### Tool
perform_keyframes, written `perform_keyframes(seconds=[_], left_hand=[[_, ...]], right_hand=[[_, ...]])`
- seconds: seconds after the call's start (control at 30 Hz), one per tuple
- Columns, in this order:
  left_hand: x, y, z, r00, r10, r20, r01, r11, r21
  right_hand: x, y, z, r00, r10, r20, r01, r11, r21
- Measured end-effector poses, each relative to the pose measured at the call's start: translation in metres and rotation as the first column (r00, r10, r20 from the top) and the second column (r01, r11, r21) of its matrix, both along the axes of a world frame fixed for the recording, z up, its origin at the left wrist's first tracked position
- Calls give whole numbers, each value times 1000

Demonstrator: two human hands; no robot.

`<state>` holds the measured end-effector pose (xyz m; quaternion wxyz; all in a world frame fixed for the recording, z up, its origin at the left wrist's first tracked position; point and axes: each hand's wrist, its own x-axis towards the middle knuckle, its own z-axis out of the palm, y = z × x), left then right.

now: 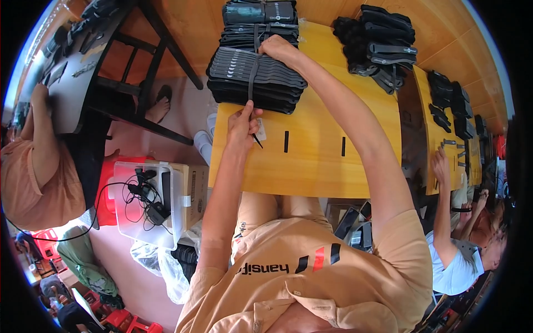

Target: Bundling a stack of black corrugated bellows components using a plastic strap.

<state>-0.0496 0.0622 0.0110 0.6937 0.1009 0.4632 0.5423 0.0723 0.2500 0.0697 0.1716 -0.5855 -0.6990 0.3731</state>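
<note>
A stack of flat black pieces (261, 83) lies at the left end of the yellow wooden table (316, 166), bound by a dark strap (254, 75) that runs over its top. My left hand (242, 125) pinches the lower end of the strap at the stack's near edge. My right hand (277, 47) presses on the far side of the stack, where the strap comes over. A second black bundle (260, 22) sits right behind the first one.
More black stacks (380, 47) lie further right on the table. A clear plastic box with cables (145, 202) stands on the floor at the left. One person sits at the left by a dark table (78, 72), another person's hand (441, 164) works at the right.
</note>
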Motion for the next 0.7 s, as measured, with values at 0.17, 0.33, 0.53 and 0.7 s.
perform_keyframes(seconds=[0.17,0.33,0.53,0.7], left_hand=[[3,-3,-9,997,58,-46,-57,998,17],[13,-5,-8,974,117,-193,-114,993,23],[27,-4,-12,889,117,-442,-114,993,34],[34,-5,-32,795,204,-571,-151,979,140]], right_hand=[[-4,-22,9,976,189,112,-209,956,204],[1,-35,20,988,81,-130,-104,977,-186],[9,-30,15,965,69,-254,-168,905,-391],[7,-44,24,958,82,-275,-205,868,-453]])
